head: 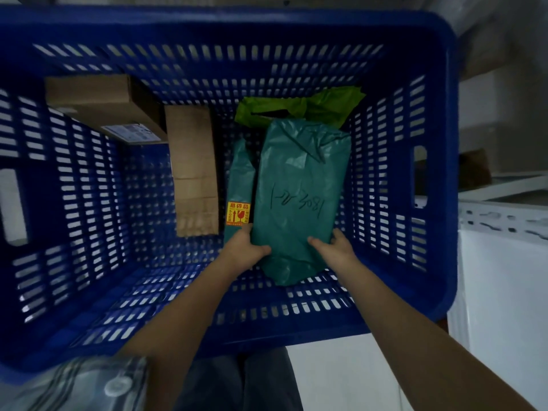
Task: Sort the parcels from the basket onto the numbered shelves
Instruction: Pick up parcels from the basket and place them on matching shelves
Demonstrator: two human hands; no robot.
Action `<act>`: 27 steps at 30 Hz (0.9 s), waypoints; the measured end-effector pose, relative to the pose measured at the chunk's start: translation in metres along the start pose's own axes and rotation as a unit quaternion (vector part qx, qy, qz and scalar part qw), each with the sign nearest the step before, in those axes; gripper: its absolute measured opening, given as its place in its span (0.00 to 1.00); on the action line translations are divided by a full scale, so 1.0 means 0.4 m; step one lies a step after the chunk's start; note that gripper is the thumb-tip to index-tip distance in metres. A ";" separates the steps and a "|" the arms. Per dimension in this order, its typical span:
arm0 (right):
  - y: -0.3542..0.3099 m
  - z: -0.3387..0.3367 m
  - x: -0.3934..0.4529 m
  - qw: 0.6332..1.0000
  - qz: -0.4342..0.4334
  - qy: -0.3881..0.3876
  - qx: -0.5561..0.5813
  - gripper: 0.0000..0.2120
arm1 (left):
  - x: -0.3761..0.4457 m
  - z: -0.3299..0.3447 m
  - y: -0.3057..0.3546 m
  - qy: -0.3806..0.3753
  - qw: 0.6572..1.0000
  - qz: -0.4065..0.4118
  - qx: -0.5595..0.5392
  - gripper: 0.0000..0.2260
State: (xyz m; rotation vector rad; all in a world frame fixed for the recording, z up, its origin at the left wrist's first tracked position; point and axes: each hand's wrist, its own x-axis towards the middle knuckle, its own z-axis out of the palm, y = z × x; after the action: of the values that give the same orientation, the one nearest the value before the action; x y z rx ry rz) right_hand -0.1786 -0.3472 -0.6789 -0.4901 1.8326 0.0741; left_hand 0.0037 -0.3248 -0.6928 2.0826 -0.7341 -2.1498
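Deep in the blue slotted basket (439,84), both hands gripping the teal parcel (299,191): left hand (243,250), right hand (336,247). White floor (341,378) below, grey metal shelf (504,221) at right.

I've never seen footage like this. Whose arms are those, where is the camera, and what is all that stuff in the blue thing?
There is no machine here: a person wears a wide-angle camera on the head, so this one picture looks down along their own bare arms. The blue thing is a slotted plastic basket holding parcels. The left hand and right hand grip the near end of a teal bag with handwriting on it. Beside it stands a second teal parcel with a yellow sticker. A light green bag lies behind, and two cardboard boxes, a large box and a narrow box, sit to the left.
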 end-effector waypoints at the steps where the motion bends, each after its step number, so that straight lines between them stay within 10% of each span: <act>1: -0.002 -0.001 -0.002 1.000 -0.001 0.007 0.013 0.24 | -0.002 -0.002 0.001 -0.001 1.000 0.001 -0.008 0.30; 8: -0.026 0.025 -0.047 0.988 -0.076 0.111 -0.079 0.17 | -0.048 -0.011 0.022 0.090 0.994 0.038 -0.057 0.30; 17: -0.104 0.065 -0.235 0.958 -0.235 0.101 -0.132 0.38 | -0.146 -0.029 0.062 0.094 0.979 0.031 -0.177 0.32; 23: -0.177 0.098 -0.339 0.858 -0.322 0.085 -0.390 0.51 | -0.197 -0.066 0.049 0.055 0.951 0.017 -0.303 0.39; 27: -0.190 0.081 -0.394 0.784 -0.402 0.101 -0.461 0.61 | -0.236 -0.084 0.063 0.045 0.939 -0.009 -0.341 0.20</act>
State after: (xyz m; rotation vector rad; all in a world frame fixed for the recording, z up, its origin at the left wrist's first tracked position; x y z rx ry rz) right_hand -0.0848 -0.3606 -0.5284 -2.0036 1.5320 0.3503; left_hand 0.0367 -0.3224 -0.5950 1.7782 0.0579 -1.9085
